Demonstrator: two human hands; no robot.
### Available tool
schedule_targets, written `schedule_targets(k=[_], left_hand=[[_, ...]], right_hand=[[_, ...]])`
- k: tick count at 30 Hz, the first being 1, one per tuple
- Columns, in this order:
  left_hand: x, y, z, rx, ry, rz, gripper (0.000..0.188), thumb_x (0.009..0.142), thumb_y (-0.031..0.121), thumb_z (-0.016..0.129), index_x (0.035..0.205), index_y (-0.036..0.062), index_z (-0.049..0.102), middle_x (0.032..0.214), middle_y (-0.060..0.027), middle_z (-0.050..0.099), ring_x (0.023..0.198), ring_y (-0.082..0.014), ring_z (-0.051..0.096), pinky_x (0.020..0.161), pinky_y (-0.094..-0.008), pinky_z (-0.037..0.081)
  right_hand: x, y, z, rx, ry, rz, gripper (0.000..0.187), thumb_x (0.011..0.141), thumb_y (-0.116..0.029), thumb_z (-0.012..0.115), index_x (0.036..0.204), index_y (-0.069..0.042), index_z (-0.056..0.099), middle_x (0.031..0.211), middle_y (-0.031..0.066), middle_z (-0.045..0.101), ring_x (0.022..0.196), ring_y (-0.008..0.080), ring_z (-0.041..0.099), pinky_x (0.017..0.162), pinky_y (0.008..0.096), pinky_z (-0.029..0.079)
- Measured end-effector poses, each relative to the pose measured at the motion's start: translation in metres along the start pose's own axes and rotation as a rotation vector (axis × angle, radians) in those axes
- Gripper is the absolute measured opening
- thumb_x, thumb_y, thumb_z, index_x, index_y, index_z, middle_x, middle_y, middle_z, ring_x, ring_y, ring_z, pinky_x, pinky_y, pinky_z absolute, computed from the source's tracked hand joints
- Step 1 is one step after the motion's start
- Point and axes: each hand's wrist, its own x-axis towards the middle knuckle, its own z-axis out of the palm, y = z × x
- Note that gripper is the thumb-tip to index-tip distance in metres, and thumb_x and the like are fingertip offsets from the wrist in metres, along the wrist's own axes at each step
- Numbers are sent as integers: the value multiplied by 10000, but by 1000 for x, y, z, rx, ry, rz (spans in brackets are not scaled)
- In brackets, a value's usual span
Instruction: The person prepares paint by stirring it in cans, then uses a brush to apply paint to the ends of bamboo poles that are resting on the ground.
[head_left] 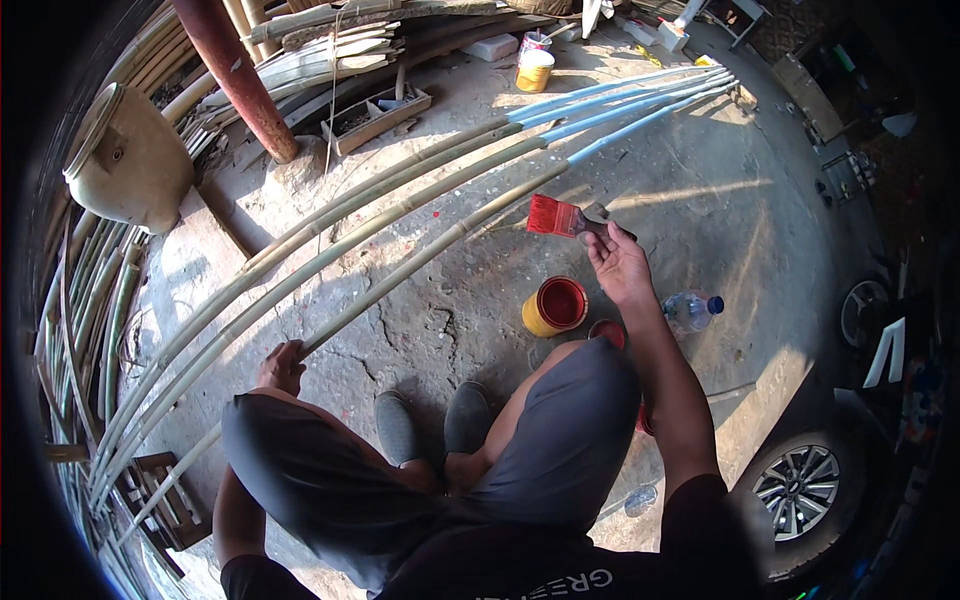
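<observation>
My right hand (620,264) is closed on the dark handle of a paintbrush (553,217), whose bristles are coated in red and point left. The brush is held up, apart from the poles. My left hand (281,369) is wrapped round the nearest bamboo pole (440,240), left of my knee. That pole is bare tan for most of its length and light blue at its far end. Beside it run several more bamboo poles (400,211), also blue at the far end. A yellow can (540,318) of red paint stands below the brush, with a smaller red container (607,332) partly hidden by my knee.
Right of my forearm stands a clear bottle (688,312) with a blue cap. A clay jar (140,165), a red post (235,80) and stacked bamboo (90,290) border the left. Another yellow can (535,72) sits at the back. A vehicle wheel (797,487) is at lower right.
</observation>
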Motion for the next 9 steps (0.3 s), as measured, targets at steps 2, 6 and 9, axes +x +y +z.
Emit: schedule_targets(k=[2, 6, 9], left_hand=[[2, 6, 8, 32, 0, -6, 401, 691, 20, 695, 1068, 90, 578, 925, -122, 612, 824, -343, 614, 695, -406, 483], [-1, 13, 5, 45, 16, -9, 397, 702, 29, 686, 1077, 94, 575, 923, -118, 612, 840, -359, 605, 701, -419, 484], [0, 17, 0, 45, -44, -57, 396, 723, 38, 675, 1098, 110, 573, 966, -116, 613, 874, -357, 605, 717, -412, 490]], right_hand=[[29, 19, -1, -148, 27, 36, 150, 878, -155, 605, 975, -46, 569, 935, 110, 646, 850, 205, 649, 706, 292, 549], [67, 63, 5, -341, 20, 26, 169, 875, -151, 610, 969, -18, 562, 896, 116, 646, 805, 206, 655, 698, 294, 552], [104, 55, -1, -476, 164, -44, 214, 877, -197, 620, 1016, -43, 565, 921, 93, 652, 826, 205, 653, 720, 303, 548]])
